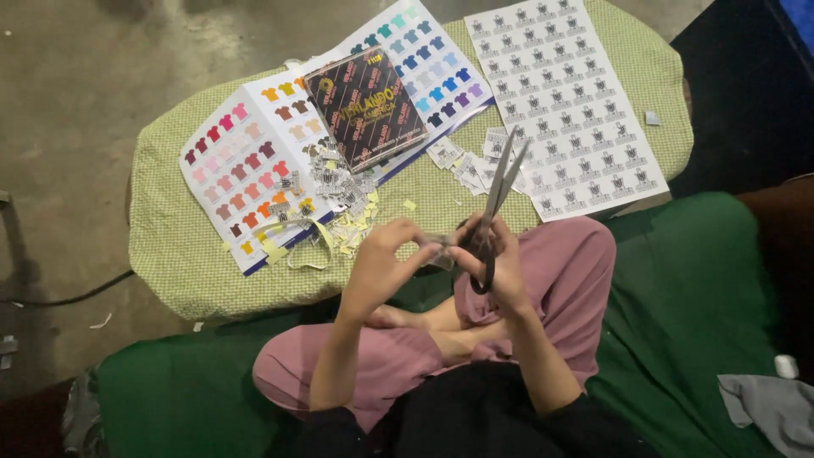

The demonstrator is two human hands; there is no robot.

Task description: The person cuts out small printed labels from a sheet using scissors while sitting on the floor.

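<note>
On the left, a colour chart (246, 161) lies open on a green-checked cushion (170, 237), a dark booklet (365, 97) on top and paper offcuts (339, 191) beside it. The left hand (381, 263) pinches a small label (438, 253) between thumb and fingertips: light, thin and floppy, best held by its edge close to the cut. The right hand (500, 267) is closed through the handles of the scissors (496, 199), blades slightly apart and pointing away. A printed label sheet (568, 93) lies at right.

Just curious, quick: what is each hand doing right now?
Left hand: pinching a small paper piece.
Right hand: gripping scissors, blades slightly apart.
</note>
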